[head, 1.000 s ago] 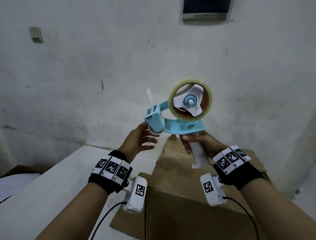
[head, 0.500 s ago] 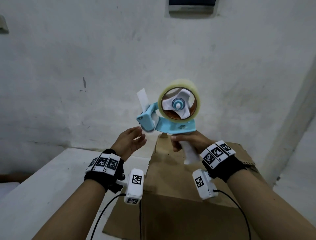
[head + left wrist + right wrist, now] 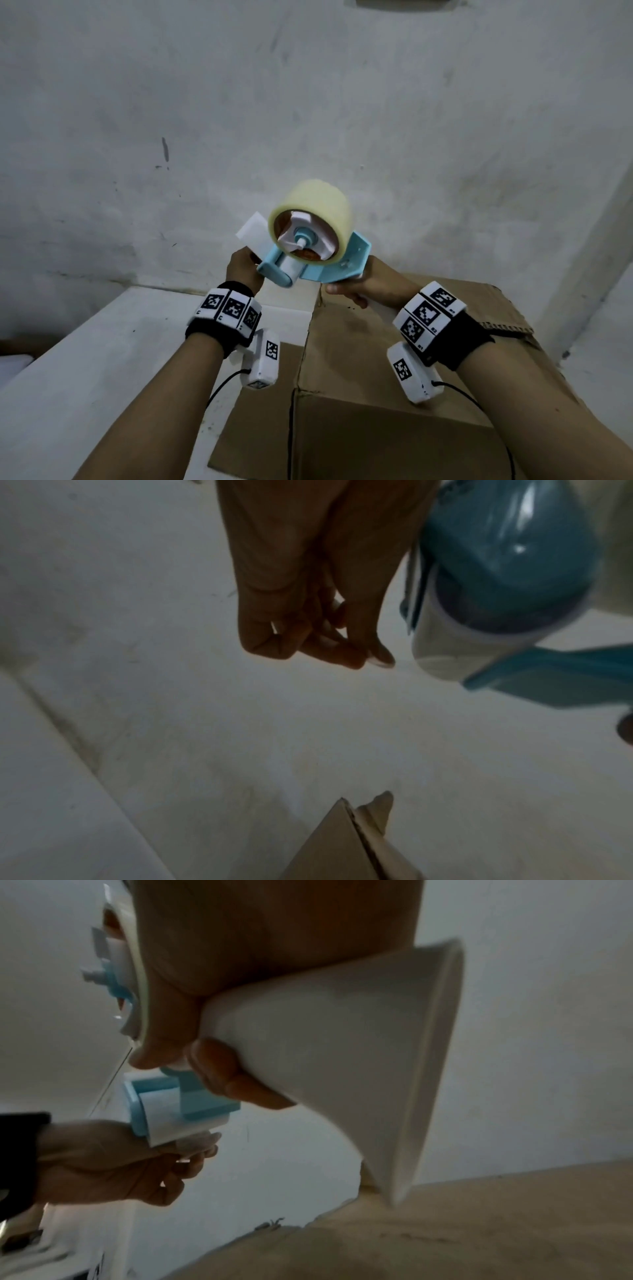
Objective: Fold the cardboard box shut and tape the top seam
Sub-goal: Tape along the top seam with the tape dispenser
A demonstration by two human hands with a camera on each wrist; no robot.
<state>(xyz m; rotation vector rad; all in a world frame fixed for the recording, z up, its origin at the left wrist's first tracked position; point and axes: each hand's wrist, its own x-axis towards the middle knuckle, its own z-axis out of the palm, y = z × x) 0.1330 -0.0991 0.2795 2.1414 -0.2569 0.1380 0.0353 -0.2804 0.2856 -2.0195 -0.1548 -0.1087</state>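
Cardboard box [image 3: 394, 359] sits on the white desk [image 3: 85, 359] just below my wrists, its top flaps lying flat and its long seam running away from me toward the wall [image 3: 308, 102]. Above its far edge I hold the blue tape dispenser [image 3: 342, 267] in the air. My right hand [image 3: 373, 287] is wrapped around the white handle [image 3: 325, 1056], fingers curled tight under it, thumb on the near side. The roll of clear tape [image 3: 311, 219] stands up from the frame, its open core turned back toward me and its axle pointing roughly at my face; the roller end of the dispenser points left, toward my other hand. My left hand [image 3: 241, 270] is beside that roller end, fingers curled in and tips pressed together just next to the roller. A loose tail of tape [image 3: 251, 231] rises there; whether my fingertips actually pinch it I cannot tell.
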